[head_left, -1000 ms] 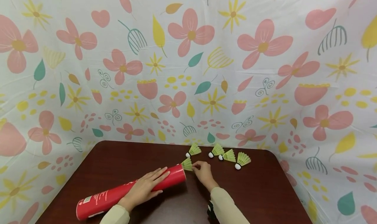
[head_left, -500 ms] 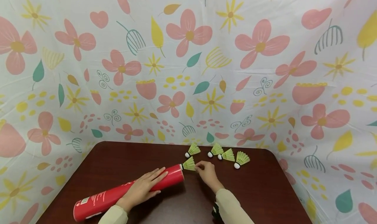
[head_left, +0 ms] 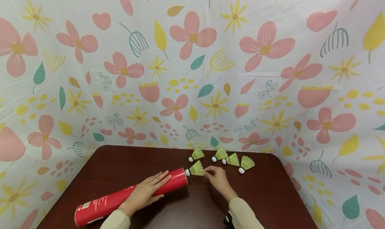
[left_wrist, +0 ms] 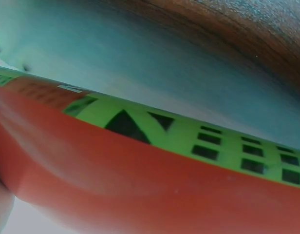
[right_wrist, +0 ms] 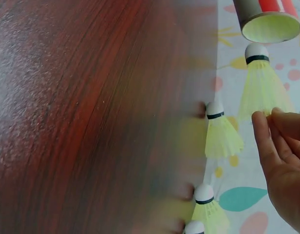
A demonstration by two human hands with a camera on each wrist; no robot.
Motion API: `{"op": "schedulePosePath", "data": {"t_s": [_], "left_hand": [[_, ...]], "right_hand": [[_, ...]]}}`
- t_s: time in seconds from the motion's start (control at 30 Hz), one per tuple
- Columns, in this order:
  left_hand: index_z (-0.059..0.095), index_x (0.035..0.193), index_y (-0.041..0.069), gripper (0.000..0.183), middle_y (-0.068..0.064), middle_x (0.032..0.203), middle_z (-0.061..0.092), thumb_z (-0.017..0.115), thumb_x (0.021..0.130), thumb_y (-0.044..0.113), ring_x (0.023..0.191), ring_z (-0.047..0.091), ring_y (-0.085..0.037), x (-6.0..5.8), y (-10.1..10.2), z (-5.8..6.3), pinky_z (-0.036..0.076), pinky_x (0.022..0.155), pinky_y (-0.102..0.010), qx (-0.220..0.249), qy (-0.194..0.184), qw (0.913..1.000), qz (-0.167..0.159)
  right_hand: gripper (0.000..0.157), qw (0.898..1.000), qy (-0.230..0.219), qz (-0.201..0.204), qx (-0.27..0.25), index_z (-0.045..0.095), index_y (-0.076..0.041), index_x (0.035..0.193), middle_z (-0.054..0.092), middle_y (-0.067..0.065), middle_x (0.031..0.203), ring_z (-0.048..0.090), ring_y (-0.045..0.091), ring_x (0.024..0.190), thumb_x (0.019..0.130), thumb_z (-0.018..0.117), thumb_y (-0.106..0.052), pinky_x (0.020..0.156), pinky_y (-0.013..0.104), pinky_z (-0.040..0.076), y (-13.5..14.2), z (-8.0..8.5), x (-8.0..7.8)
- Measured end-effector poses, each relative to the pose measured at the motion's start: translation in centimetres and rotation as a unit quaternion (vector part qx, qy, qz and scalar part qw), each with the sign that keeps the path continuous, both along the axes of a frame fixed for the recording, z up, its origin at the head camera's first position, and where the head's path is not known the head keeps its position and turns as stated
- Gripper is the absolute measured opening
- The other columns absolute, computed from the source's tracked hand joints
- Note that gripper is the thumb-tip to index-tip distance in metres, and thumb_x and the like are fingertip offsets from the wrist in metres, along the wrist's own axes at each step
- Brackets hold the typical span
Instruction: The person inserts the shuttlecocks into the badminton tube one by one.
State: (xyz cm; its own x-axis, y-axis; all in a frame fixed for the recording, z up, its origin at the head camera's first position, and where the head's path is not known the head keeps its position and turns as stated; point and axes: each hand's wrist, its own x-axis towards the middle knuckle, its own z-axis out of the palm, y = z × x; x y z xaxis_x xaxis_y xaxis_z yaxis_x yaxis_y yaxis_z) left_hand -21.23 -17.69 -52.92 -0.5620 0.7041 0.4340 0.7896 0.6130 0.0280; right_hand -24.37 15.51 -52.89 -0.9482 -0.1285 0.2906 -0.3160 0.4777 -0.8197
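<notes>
I have a yellow-green shuttlecock [head_left: 196, 169] at the right-hand end of a long red tube [head_left: 105, 205], its white cork just outside the mouth and its skirt facing away. Whether the cork still brushes the rim, I cannot tell. The step in hand, as I judge it, is bringing this shuttlecock clear of the tube. To do it well, I would keep the pull straight along the tube's length, pinch only as hard as the light skirt needs so it does not crease, and let the other hand steady the tube against rolling. I would also mind the lone shuttlecock [head_left: 197, 154] just behind, and leave the three further shuttlecocks [head_left: 231, 159] to the right undisturbed. The right grip [head_left: 219, 179], a person's bare hand, reaches in from the lower right, thumb and forefinger pinching the skirt's outer edge, wrist well apart from the tube. The left grip [head_left: 147, 191] lies over the top of the tube, fingers long and nearly straight, thumb along the near side; how hard it presses, I cannot tell. The tube slants across the dark table [head_left: 255, 202], from near left towards the middle.
</notes>
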Motion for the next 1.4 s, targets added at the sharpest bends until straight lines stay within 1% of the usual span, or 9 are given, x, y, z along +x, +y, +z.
{"op": "schedulePosePath", "data": {"t_s": [0.17, 0.37, 0.47, 0.6, 0.73, 0.83, 1.07, 1.2, 1.4], "left_hand": [[0.038, 0.149, 0.016, 0.091, -0.004, 0.153, 0.036, 0.085, 0.072, 0.026, 0.128, 0.049, -0.032, -0.1, 0.0, 0.2, 0.046, 0.098, -0.045, -0.004, 0.001, 1.0, -0.001], [0.039, 0.148, 0.015, 0.09, -0.005, 0.152, 0.037, 0.086, 0.071, 0.026, 0.127, 0.05, -0.032, -0.2, 0.2, 0.0, 0.047, 0.096, -0.046, -0.002, 0.009, 0.9999, -0.005], [0.038, 0.149, 0.016, 0.09, -0.004, 0.153, 0.036, 0.085, 0.072, 0.027, 0.127, 0.049, -0.031, -0.2, 0.3, 0.0, 0.047, 0.096, -0.046, -0.003, 0.003, 1.0, -0.004], [0.037, 0.15, 0.017, 0.09, -0.003, 0.153, 0.035, 0.084, 0.073, 0.027, 0.129, 0.048, -0.03, -0.2, 0.4, 0.1, 0.046, 0.098, -0.045, -0.003, -0.006, 1.0, -0.004], [0.035, 0.15, 0.017, 0.091, -0.005, 0.153, 0.036, 0.084, 0.074, 0.027, 0.129, 0.047, -0.03, -0.4, 0.6, 0.1, 0.046, 0.098, -0.044, -0.002, 0.001, 1.0, -0.008], [0.036, 0.15, 0.018, 0.092, -0.004, 0.153, 0.036, 0.084, 0.073, 0.027, 0.129, 0.047, -0.029, -0.5, 0.8, 0.1, 0.045, 0.099, -0.043, 0.0, 0.005, 1.0, -0.008], [0.034, 0.151, 0.02, 0.094, -0.004, 0.153, 0.036, 0.085, 0.073, 0.027, 0.131, 0.046, -0.027, -0.6, 1.0, 0.1, 0.045, 0.1, -0.043, -0.004, -0.002, 1.0, -0.002], [0.036, 0.15, 0.019, 0.091, -0.001, 0.154, 0.034, 0.084, 0.074, 0.028, 0.131, 0.046, -0.027, -0.5, 1.0, 0.3, 0.044, 0.1, -0.043, -0.004, -0.004, 1.0, 0.002], [0.037, 0.15, 0.017, 0.092, -0.005, 0.152, 0.037, 0.086, 0.072, 0.026, 0.13, 0.047, -0.028, -0.4, 1.0, 0.4, 0.046, 0.098, -0.044, 0.0, -0.003, 1.0, 0.0]], "right_hand": [[0.004, 1.0, -0.011, 0.013, -0.002, 0.071, -0.005, 0.09, 0.071, 0.004, 0.084, 0.067, 0.015, 0.075, 0.088, 0.068, -0.006, 0.063, 0.024, 0.053, 0.3, 0.2, 0.5], [0.004, 0.999, -0.016, 0.029, -0.01, 0.071, -0.006, 0.091, 0.071, 0.006, 0.086, 0.068, 0.021, 0.077, 0.089, 0.068, -0.008, 0.062, 0.023, 0.052, 0.2, 0.2, 0.9], [0.004, 0.999, -0.014, 0.036, -0.016, 0.071, -0.006, 0.091, 0.072, 0.008, 0.086, 0.068, 0.022, 0.077, 0.088, 0.068, -0.008, 0.062, 0.023, 0.052, 0.0, 0.2, 1.2], [0.004, 0.999, -0.002, 0.05, -0.02, 0.071, -0.006, 0.091, 0.072, 0.006, 0.086, 0.068, 0.017, 0.076, 0.088, 0.069, -0.008, 0.063, 0.023, 0.053, -0.6, 0.3, 1.4], [0.004, 0.998, 0.006, 0.061, -0.023, 0.072, -0.007, 0.09, 0.072, 0.004, 0.085, 0.067, 0.011, 0.075, 0.087, 0.07, -0.009, 0.064, 0.023, 0.053, -1.1, 0.3, 1.5], [0.005, 0.997, 0.004, 0.067, -0.027, 0.072, -0.006, 0.09, 0.072, 0.004, 0.085, 0.067, 0.01, 0.075, 0.087, 0.07, -0.009, 0.065, 0.022, 0.053, -1.5, 0.3, 1.6], [0.004, 0.996, -0.002, 0.082, -0.041, 0.071, -0.006, 0.089, 0.071, 0.011, 0.084, 0.068, 0.032, 0.077, 0.089, 0.067, -0.007, 0.063, 0.022, 0.052, -2.2, 0.1, 1.7], [0.003, 0.995, 0.01, 0.084, -0.048, 0.071, -0.004, 0.089, 0.071, 0.012, 0.083, 0.068, 0.034, 0.076, 0.088, 0.068, -0.005, 0.063, 0.022, 0.053, -2.3, 0.1, 1.7], [0.004, 0.995, 0.045, 0.081, -0.042, 0.071, -0.001, 0.088, 0.071, 0.011, 0.081, 0.068, 0.031, 0.072, 0.087, 0.068, -0.005, 0.059, 0.022, 0.052, -2.5, 0.0, 1.4]]}}
